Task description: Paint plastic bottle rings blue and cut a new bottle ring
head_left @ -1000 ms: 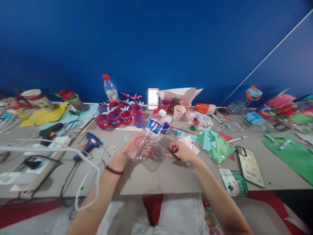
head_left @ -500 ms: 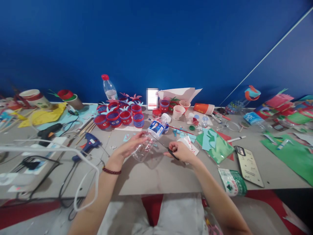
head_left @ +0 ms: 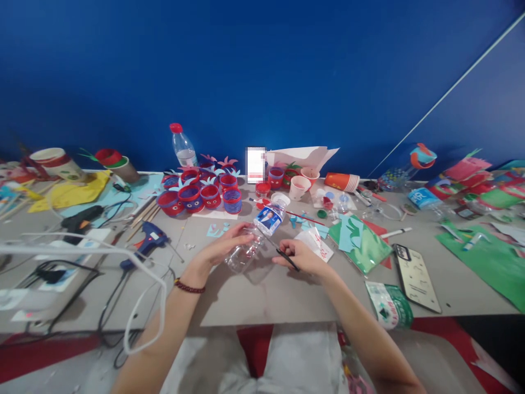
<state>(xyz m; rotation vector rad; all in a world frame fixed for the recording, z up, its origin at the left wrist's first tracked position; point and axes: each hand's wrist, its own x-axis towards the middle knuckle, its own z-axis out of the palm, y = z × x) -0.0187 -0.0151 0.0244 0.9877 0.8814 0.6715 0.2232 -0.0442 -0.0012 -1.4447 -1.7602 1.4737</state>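
Observation:
My left hand (head_left: 234, 244) is closed round the side of a clear plastic bottle (head_left: 241, 259) with a blue label. The bottle lies tilted just above the table, its neck pointing away from me. In my right hand (head_left: 298, 255) is a pair of black-handled scissors (head_left: 287, 259). Their blades reach left to the bottle's wall just below the label; whether they have gone through the plastic I cannot tell. Beyond the bottle are several red and blue ring-shaped paper crafts (head_left: 190, 198) with eyes and leaf tops.
A blue glue gun (head_left: 151, 239), a power strip (head_left: 65, 279) and loose white and black cables crowd the left. To the right lie a green packet (head_left: 363, 249), a phone (head_left: 418, 279) and a green-white pouch (head_left: 389, 305). Paper cups (head_left: 299, 187) stand at the back.
The bottle has rolled a little in my left hand, so its label faces differently. Both hands have stayed nearly in place, with the scissors still at the bottle.

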